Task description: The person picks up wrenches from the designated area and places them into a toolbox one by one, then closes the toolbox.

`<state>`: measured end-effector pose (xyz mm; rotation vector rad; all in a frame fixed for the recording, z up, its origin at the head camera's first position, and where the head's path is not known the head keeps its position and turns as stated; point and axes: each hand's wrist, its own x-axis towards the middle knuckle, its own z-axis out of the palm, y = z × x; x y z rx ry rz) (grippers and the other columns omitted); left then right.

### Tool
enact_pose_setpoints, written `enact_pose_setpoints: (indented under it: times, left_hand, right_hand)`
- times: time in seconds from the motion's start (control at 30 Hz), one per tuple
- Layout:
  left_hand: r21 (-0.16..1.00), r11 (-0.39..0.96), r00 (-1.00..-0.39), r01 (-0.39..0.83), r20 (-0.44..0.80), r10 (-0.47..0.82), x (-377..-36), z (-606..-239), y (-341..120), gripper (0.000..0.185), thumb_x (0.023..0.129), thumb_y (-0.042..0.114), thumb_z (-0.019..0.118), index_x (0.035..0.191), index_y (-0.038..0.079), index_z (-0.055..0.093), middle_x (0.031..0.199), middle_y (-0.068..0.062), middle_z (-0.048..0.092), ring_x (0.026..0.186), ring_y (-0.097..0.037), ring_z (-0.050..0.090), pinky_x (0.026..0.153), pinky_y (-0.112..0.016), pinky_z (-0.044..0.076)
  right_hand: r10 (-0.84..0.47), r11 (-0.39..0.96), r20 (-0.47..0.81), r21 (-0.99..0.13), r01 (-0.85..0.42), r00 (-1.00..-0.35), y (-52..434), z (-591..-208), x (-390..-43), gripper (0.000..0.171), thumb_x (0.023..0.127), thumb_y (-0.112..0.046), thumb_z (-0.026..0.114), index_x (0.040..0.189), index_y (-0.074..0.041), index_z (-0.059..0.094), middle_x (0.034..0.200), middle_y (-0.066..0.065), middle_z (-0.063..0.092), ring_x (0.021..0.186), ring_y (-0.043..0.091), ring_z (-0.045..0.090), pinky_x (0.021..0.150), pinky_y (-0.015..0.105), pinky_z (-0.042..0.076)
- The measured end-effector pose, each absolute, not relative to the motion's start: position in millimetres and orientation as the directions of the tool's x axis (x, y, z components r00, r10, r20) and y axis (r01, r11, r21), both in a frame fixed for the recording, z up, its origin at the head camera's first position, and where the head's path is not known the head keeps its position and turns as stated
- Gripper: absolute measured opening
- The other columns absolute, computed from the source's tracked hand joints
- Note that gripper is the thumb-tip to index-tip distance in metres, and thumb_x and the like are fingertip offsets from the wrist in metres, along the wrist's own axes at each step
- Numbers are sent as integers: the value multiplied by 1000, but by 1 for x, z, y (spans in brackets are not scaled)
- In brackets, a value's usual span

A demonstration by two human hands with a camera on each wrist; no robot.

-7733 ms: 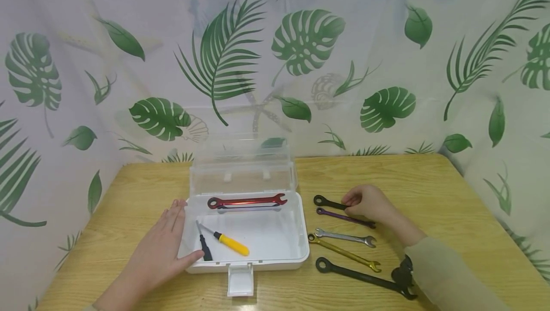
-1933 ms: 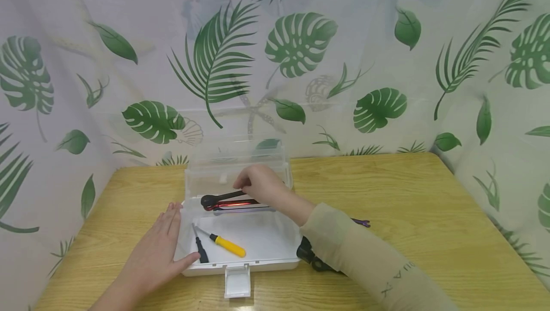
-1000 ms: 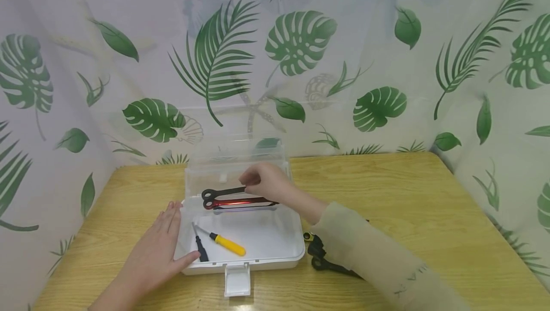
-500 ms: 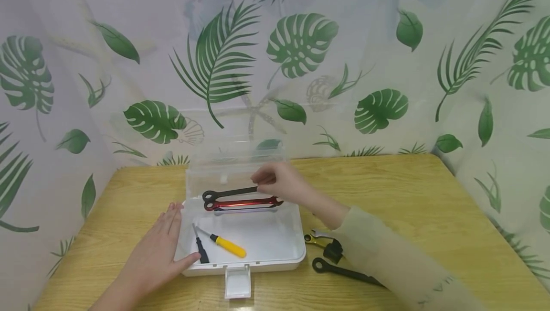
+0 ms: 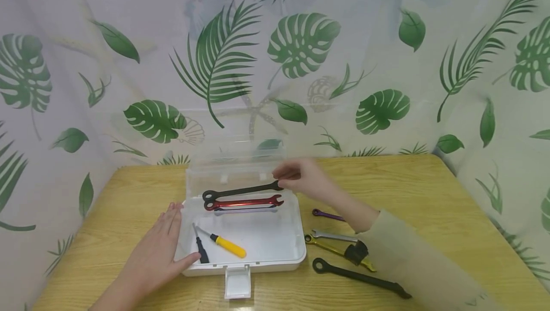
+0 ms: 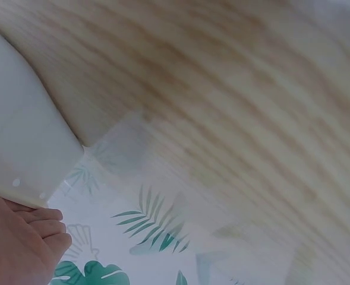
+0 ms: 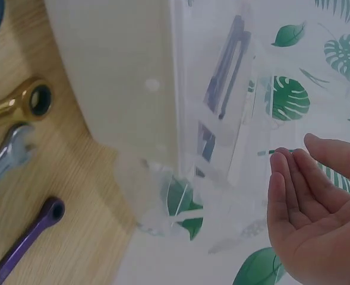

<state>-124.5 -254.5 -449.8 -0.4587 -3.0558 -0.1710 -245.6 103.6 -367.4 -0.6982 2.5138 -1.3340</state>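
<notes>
On the wooden worktop (image 5: 412, 191), right of centre in the head view, we saw four spanners lying loose. The purple one (image 5: 327, 215) lay highest in the frame, a silver one (image 5: 335, 237) just below it, and a gold one (image 5: 328, 246) close beneath that, partly covered by a black strap. A long black spanner (image 5: 358, 278) lay lowest, angled toward the lower right. From the right wrist view we made out the gold ring end (image 7: 26, 102), the silver open end (image 7: 8, 155) and the purple ring end (image 7: 26, 240) on the wood. Behind the worktop hung a pale curtain (image 5: 301, 48) printed with green leaves.
</notes>
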Motion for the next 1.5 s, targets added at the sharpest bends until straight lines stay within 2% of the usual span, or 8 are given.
enact_pose_setpoints:
  times: [0.47,0.67,0.93,1.5]
  left_hand:
    - [104,946,-951,308,67,302,-125,-448,-255,111,94,70,62,158,-16,32,170,-30,30,157,-49,33,129,-59,34]
    - [112,942,-948,315,71,309,-125,-449,-256,110,95,69,63,157,-17,33,170,-31,29,158,-49,32,129,-60,34]
    - [112,946,-952,304,67,298,-125,-448,-254,111,94,70,63,157,-17,33,170,-31,30,157,-50,33,128,-60,34]
    - [110,948,-954,297,66,291,-125,-450,-255,110,95,70,62,157,-17,33,170,-30,30,158,-48,32,129,-59,33]
  right_hand:
    - [-410,555,61,-775,-302,-910,161,-378,-243,24,99,-4,71,121,7,73,118,25,77,106,36,76,95,43,65]
    - [-384,581,44,-765,-279,-922,184,-385,-241,25,101,-8,71,122,6,73,120,24,77,105,33,76,90,33,65]
    - [-348,601,74,-747,-283,-935,208,-397,-236,23,100,-6,71,119,6,74,117,23,78,104,33,77,83,18,61]
    - [-305,624,3,-755,-202,-952,247,-439,-227,25,99,-6,73,119,8,74,115,23,78,99,26,77,79,15,59]
